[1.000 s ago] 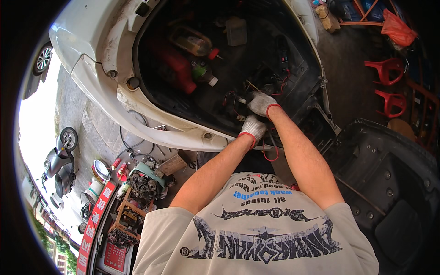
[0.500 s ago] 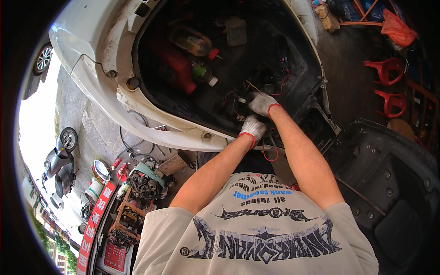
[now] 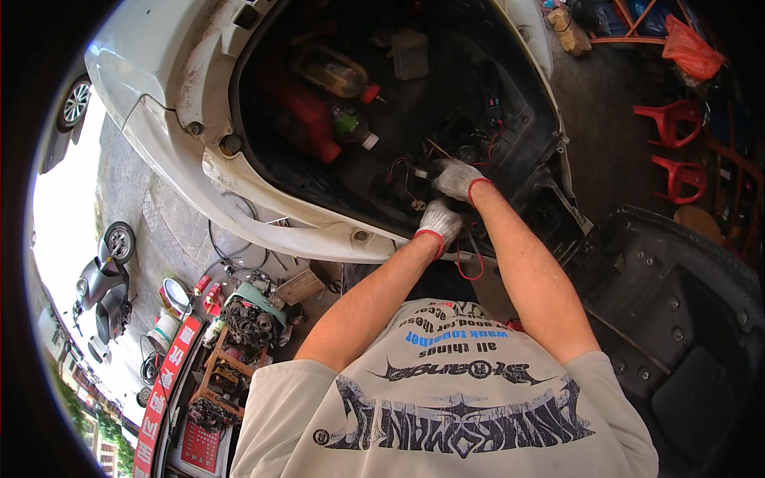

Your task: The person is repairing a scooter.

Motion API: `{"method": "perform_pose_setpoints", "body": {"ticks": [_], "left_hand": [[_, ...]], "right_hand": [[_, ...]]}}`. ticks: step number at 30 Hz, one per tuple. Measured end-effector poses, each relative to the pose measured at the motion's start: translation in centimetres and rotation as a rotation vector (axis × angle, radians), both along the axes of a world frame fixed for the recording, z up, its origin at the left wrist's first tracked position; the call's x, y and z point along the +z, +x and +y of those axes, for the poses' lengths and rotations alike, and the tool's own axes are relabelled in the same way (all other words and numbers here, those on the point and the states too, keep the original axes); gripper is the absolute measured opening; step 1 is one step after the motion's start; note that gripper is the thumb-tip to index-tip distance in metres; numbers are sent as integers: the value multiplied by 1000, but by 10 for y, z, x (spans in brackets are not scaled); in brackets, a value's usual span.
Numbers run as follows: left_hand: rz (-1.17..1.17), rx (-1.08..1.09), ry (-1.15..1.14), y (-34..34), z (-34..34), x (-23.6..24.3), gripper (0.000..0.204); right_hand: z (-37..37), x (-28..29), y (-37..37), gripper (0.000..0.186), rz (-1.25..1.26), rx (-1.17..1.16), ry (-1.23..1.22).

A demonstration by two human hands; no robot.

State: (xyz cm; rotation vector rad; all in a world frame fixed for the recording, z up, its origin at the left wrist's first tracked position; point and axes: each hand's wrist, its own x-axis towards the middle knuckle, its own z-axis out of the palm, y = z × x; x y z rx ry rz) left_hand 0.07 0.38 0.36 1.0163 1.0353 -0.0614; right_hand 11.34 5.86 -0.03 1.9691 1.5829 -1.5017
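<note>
Both my hands wear whitish knit gloves with red cuffs and reach into the dark storage well (image 3: 398,103) of a pale scooter body. My left hand (image 3: 440,220) is curled at the well's near edge, close to a small cream connector (image 3: 418,205). Just beyond and to its right, my right hand (image 3: 457,181) bends inward among thin wires, near a white connector (image 3: 421,173). Fingertips of both hands are hidden, and what they pinch is too dark to make out. A black handheld meter (image 3: 492,97) with a red lead (image 3: 496,143) lies at the well's right side.
Inside the well lie a yellowish bottle (image 3: 335,73), a red bottle (image 3: 311,127), a green-labelled bottle (image 3: 352,127) and a clear container (image 3: 410,54). A black seat (image 3: 669,319) is at my right. Engine parts (image 3: 247,315) stand left; red chairs (image 3: 673,122) are at far right.
My right hand has shifted very slightly. Otherwise the hands, wires and bottles stay where they were.
</note>
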Motion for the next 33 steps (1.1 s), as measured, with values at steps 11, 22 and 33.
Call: {"method": "perform_pose_setpoints", "body": {"ticks": [11, 22, 33], "left_hand": [[-7, 50, -46, 0, 2, 6, 38], [-19, 33, -34, -1, 2, 2, 37], [0, 32, -39, -1, -1, -1, 30]], "right_hand": [[0, 0, 0, 35, -14, 14, 12], [4, 7, -2, 37, -15, -6, -29], [3, 3, -2, 39, -13, 6, -25]]}}
